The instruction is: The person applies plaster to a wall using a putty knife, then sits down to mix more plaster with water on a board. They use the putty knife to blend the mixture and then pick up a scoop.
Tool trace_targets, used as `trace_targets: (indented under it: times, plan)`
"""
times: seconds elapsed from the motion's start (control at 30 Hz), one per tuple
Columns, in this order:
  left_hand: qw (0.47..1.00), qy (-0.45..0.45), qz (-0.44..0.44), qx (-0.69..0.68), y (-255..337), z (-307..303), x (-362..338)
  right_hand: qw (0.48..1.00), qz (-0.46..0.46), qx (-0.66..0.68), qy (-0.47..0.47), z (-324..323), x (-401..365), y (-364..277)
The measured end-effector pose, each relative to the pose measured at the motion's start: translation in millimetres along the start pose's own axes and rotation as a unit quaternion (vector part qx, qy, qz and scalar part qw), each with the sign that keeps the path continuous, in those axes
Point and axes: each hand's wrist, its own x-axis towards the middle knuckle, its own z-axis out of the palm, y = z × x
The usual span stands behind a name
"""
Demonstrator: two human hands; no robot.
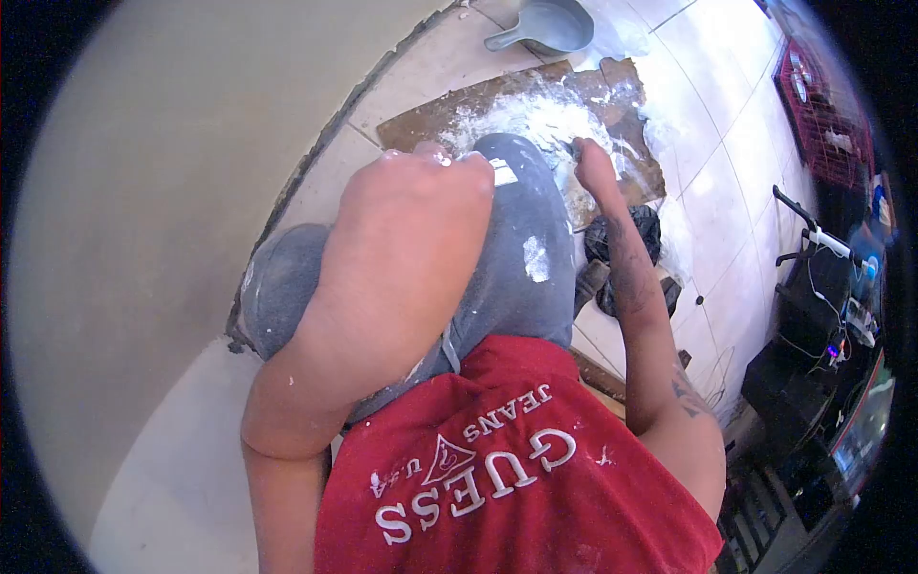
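Note:
My left hand (413,196) is raised close to the camera above my grey trousers (516,220). Its fingers are curled into a fist with white smears on the knuckles, and what it may hold is hidden. Farther off, my right hand (595,168) is closed at the right side of a heap of white powder or paste (535,120). A small dark edge shows by its fingers, too little to name. The white material lies spread on a worn brown board (421,122) on the floor. My knee covers part of the board.
A grey pan-shaped scoop with a handle (555,27) lies beyond the board. A black plastic bag (623,234) is beside my right forearm. A bare wall (172,191) rises at left; white floor tiles (717,124) stretch right, towards a red crate (822,115) and dark furniture with cables.

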Motion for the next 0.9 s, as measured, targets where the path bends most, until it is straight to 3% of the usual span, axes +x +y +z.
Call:
trace_targets:
  times: [0.03, 0.1, 0.23, 0.33, 0.43, 0.5, 0.57, 0.73, 0.9]
  plan:
    - [1.000, 0.024, 0.013, 0.004, -2, 2, 0, 1.000, 0.000, -0.007, -0.014, -1, -6, -6]
    - [0.999, -0.029, -0.022, -0.010, 1, -3, 4, 0.999, 0.000, -0.023, -0.047, 2, -22, -19]
    - [0.987, -0.135, -0.076, -0.037, 5, -11, 9, 0.998, -0.016, -0.006, 0.057, 34, -31, -23]
    - [0.984, -0.151, -0.090, -0.017, 7, -8, 13, 0.997, 0.005, -0.060, 0.037, 47, -20, -27]
    - [0.982, -0.166, -0.087, -0.018, 7, -9, 15, 0.998, 0.049, -0.032, -0.020, 33, 1, -16]
    - [0.986, -0.147, -0.081, -0.023, 6, -8, 13, 0.999, 0.005, -0.002, -0.042, 32, 18, 8]
    - [0.986, -0.144, -0.080, -0.022, 5, -6, 10, 0.998, 0.018, -0.003, -0.067, 15, 27, 11]
    - [0.988, -0.127, -0.078, -0.034, -1, -7, 8, 0.998, 0.019, 0.040, -0.037, -2, 23, 10]
    - [0.996, -0.005, -0.028, -0.084, -13, 9, -10, 0.995, 0.064, 0.076, -0.019, 6, 13, 7]
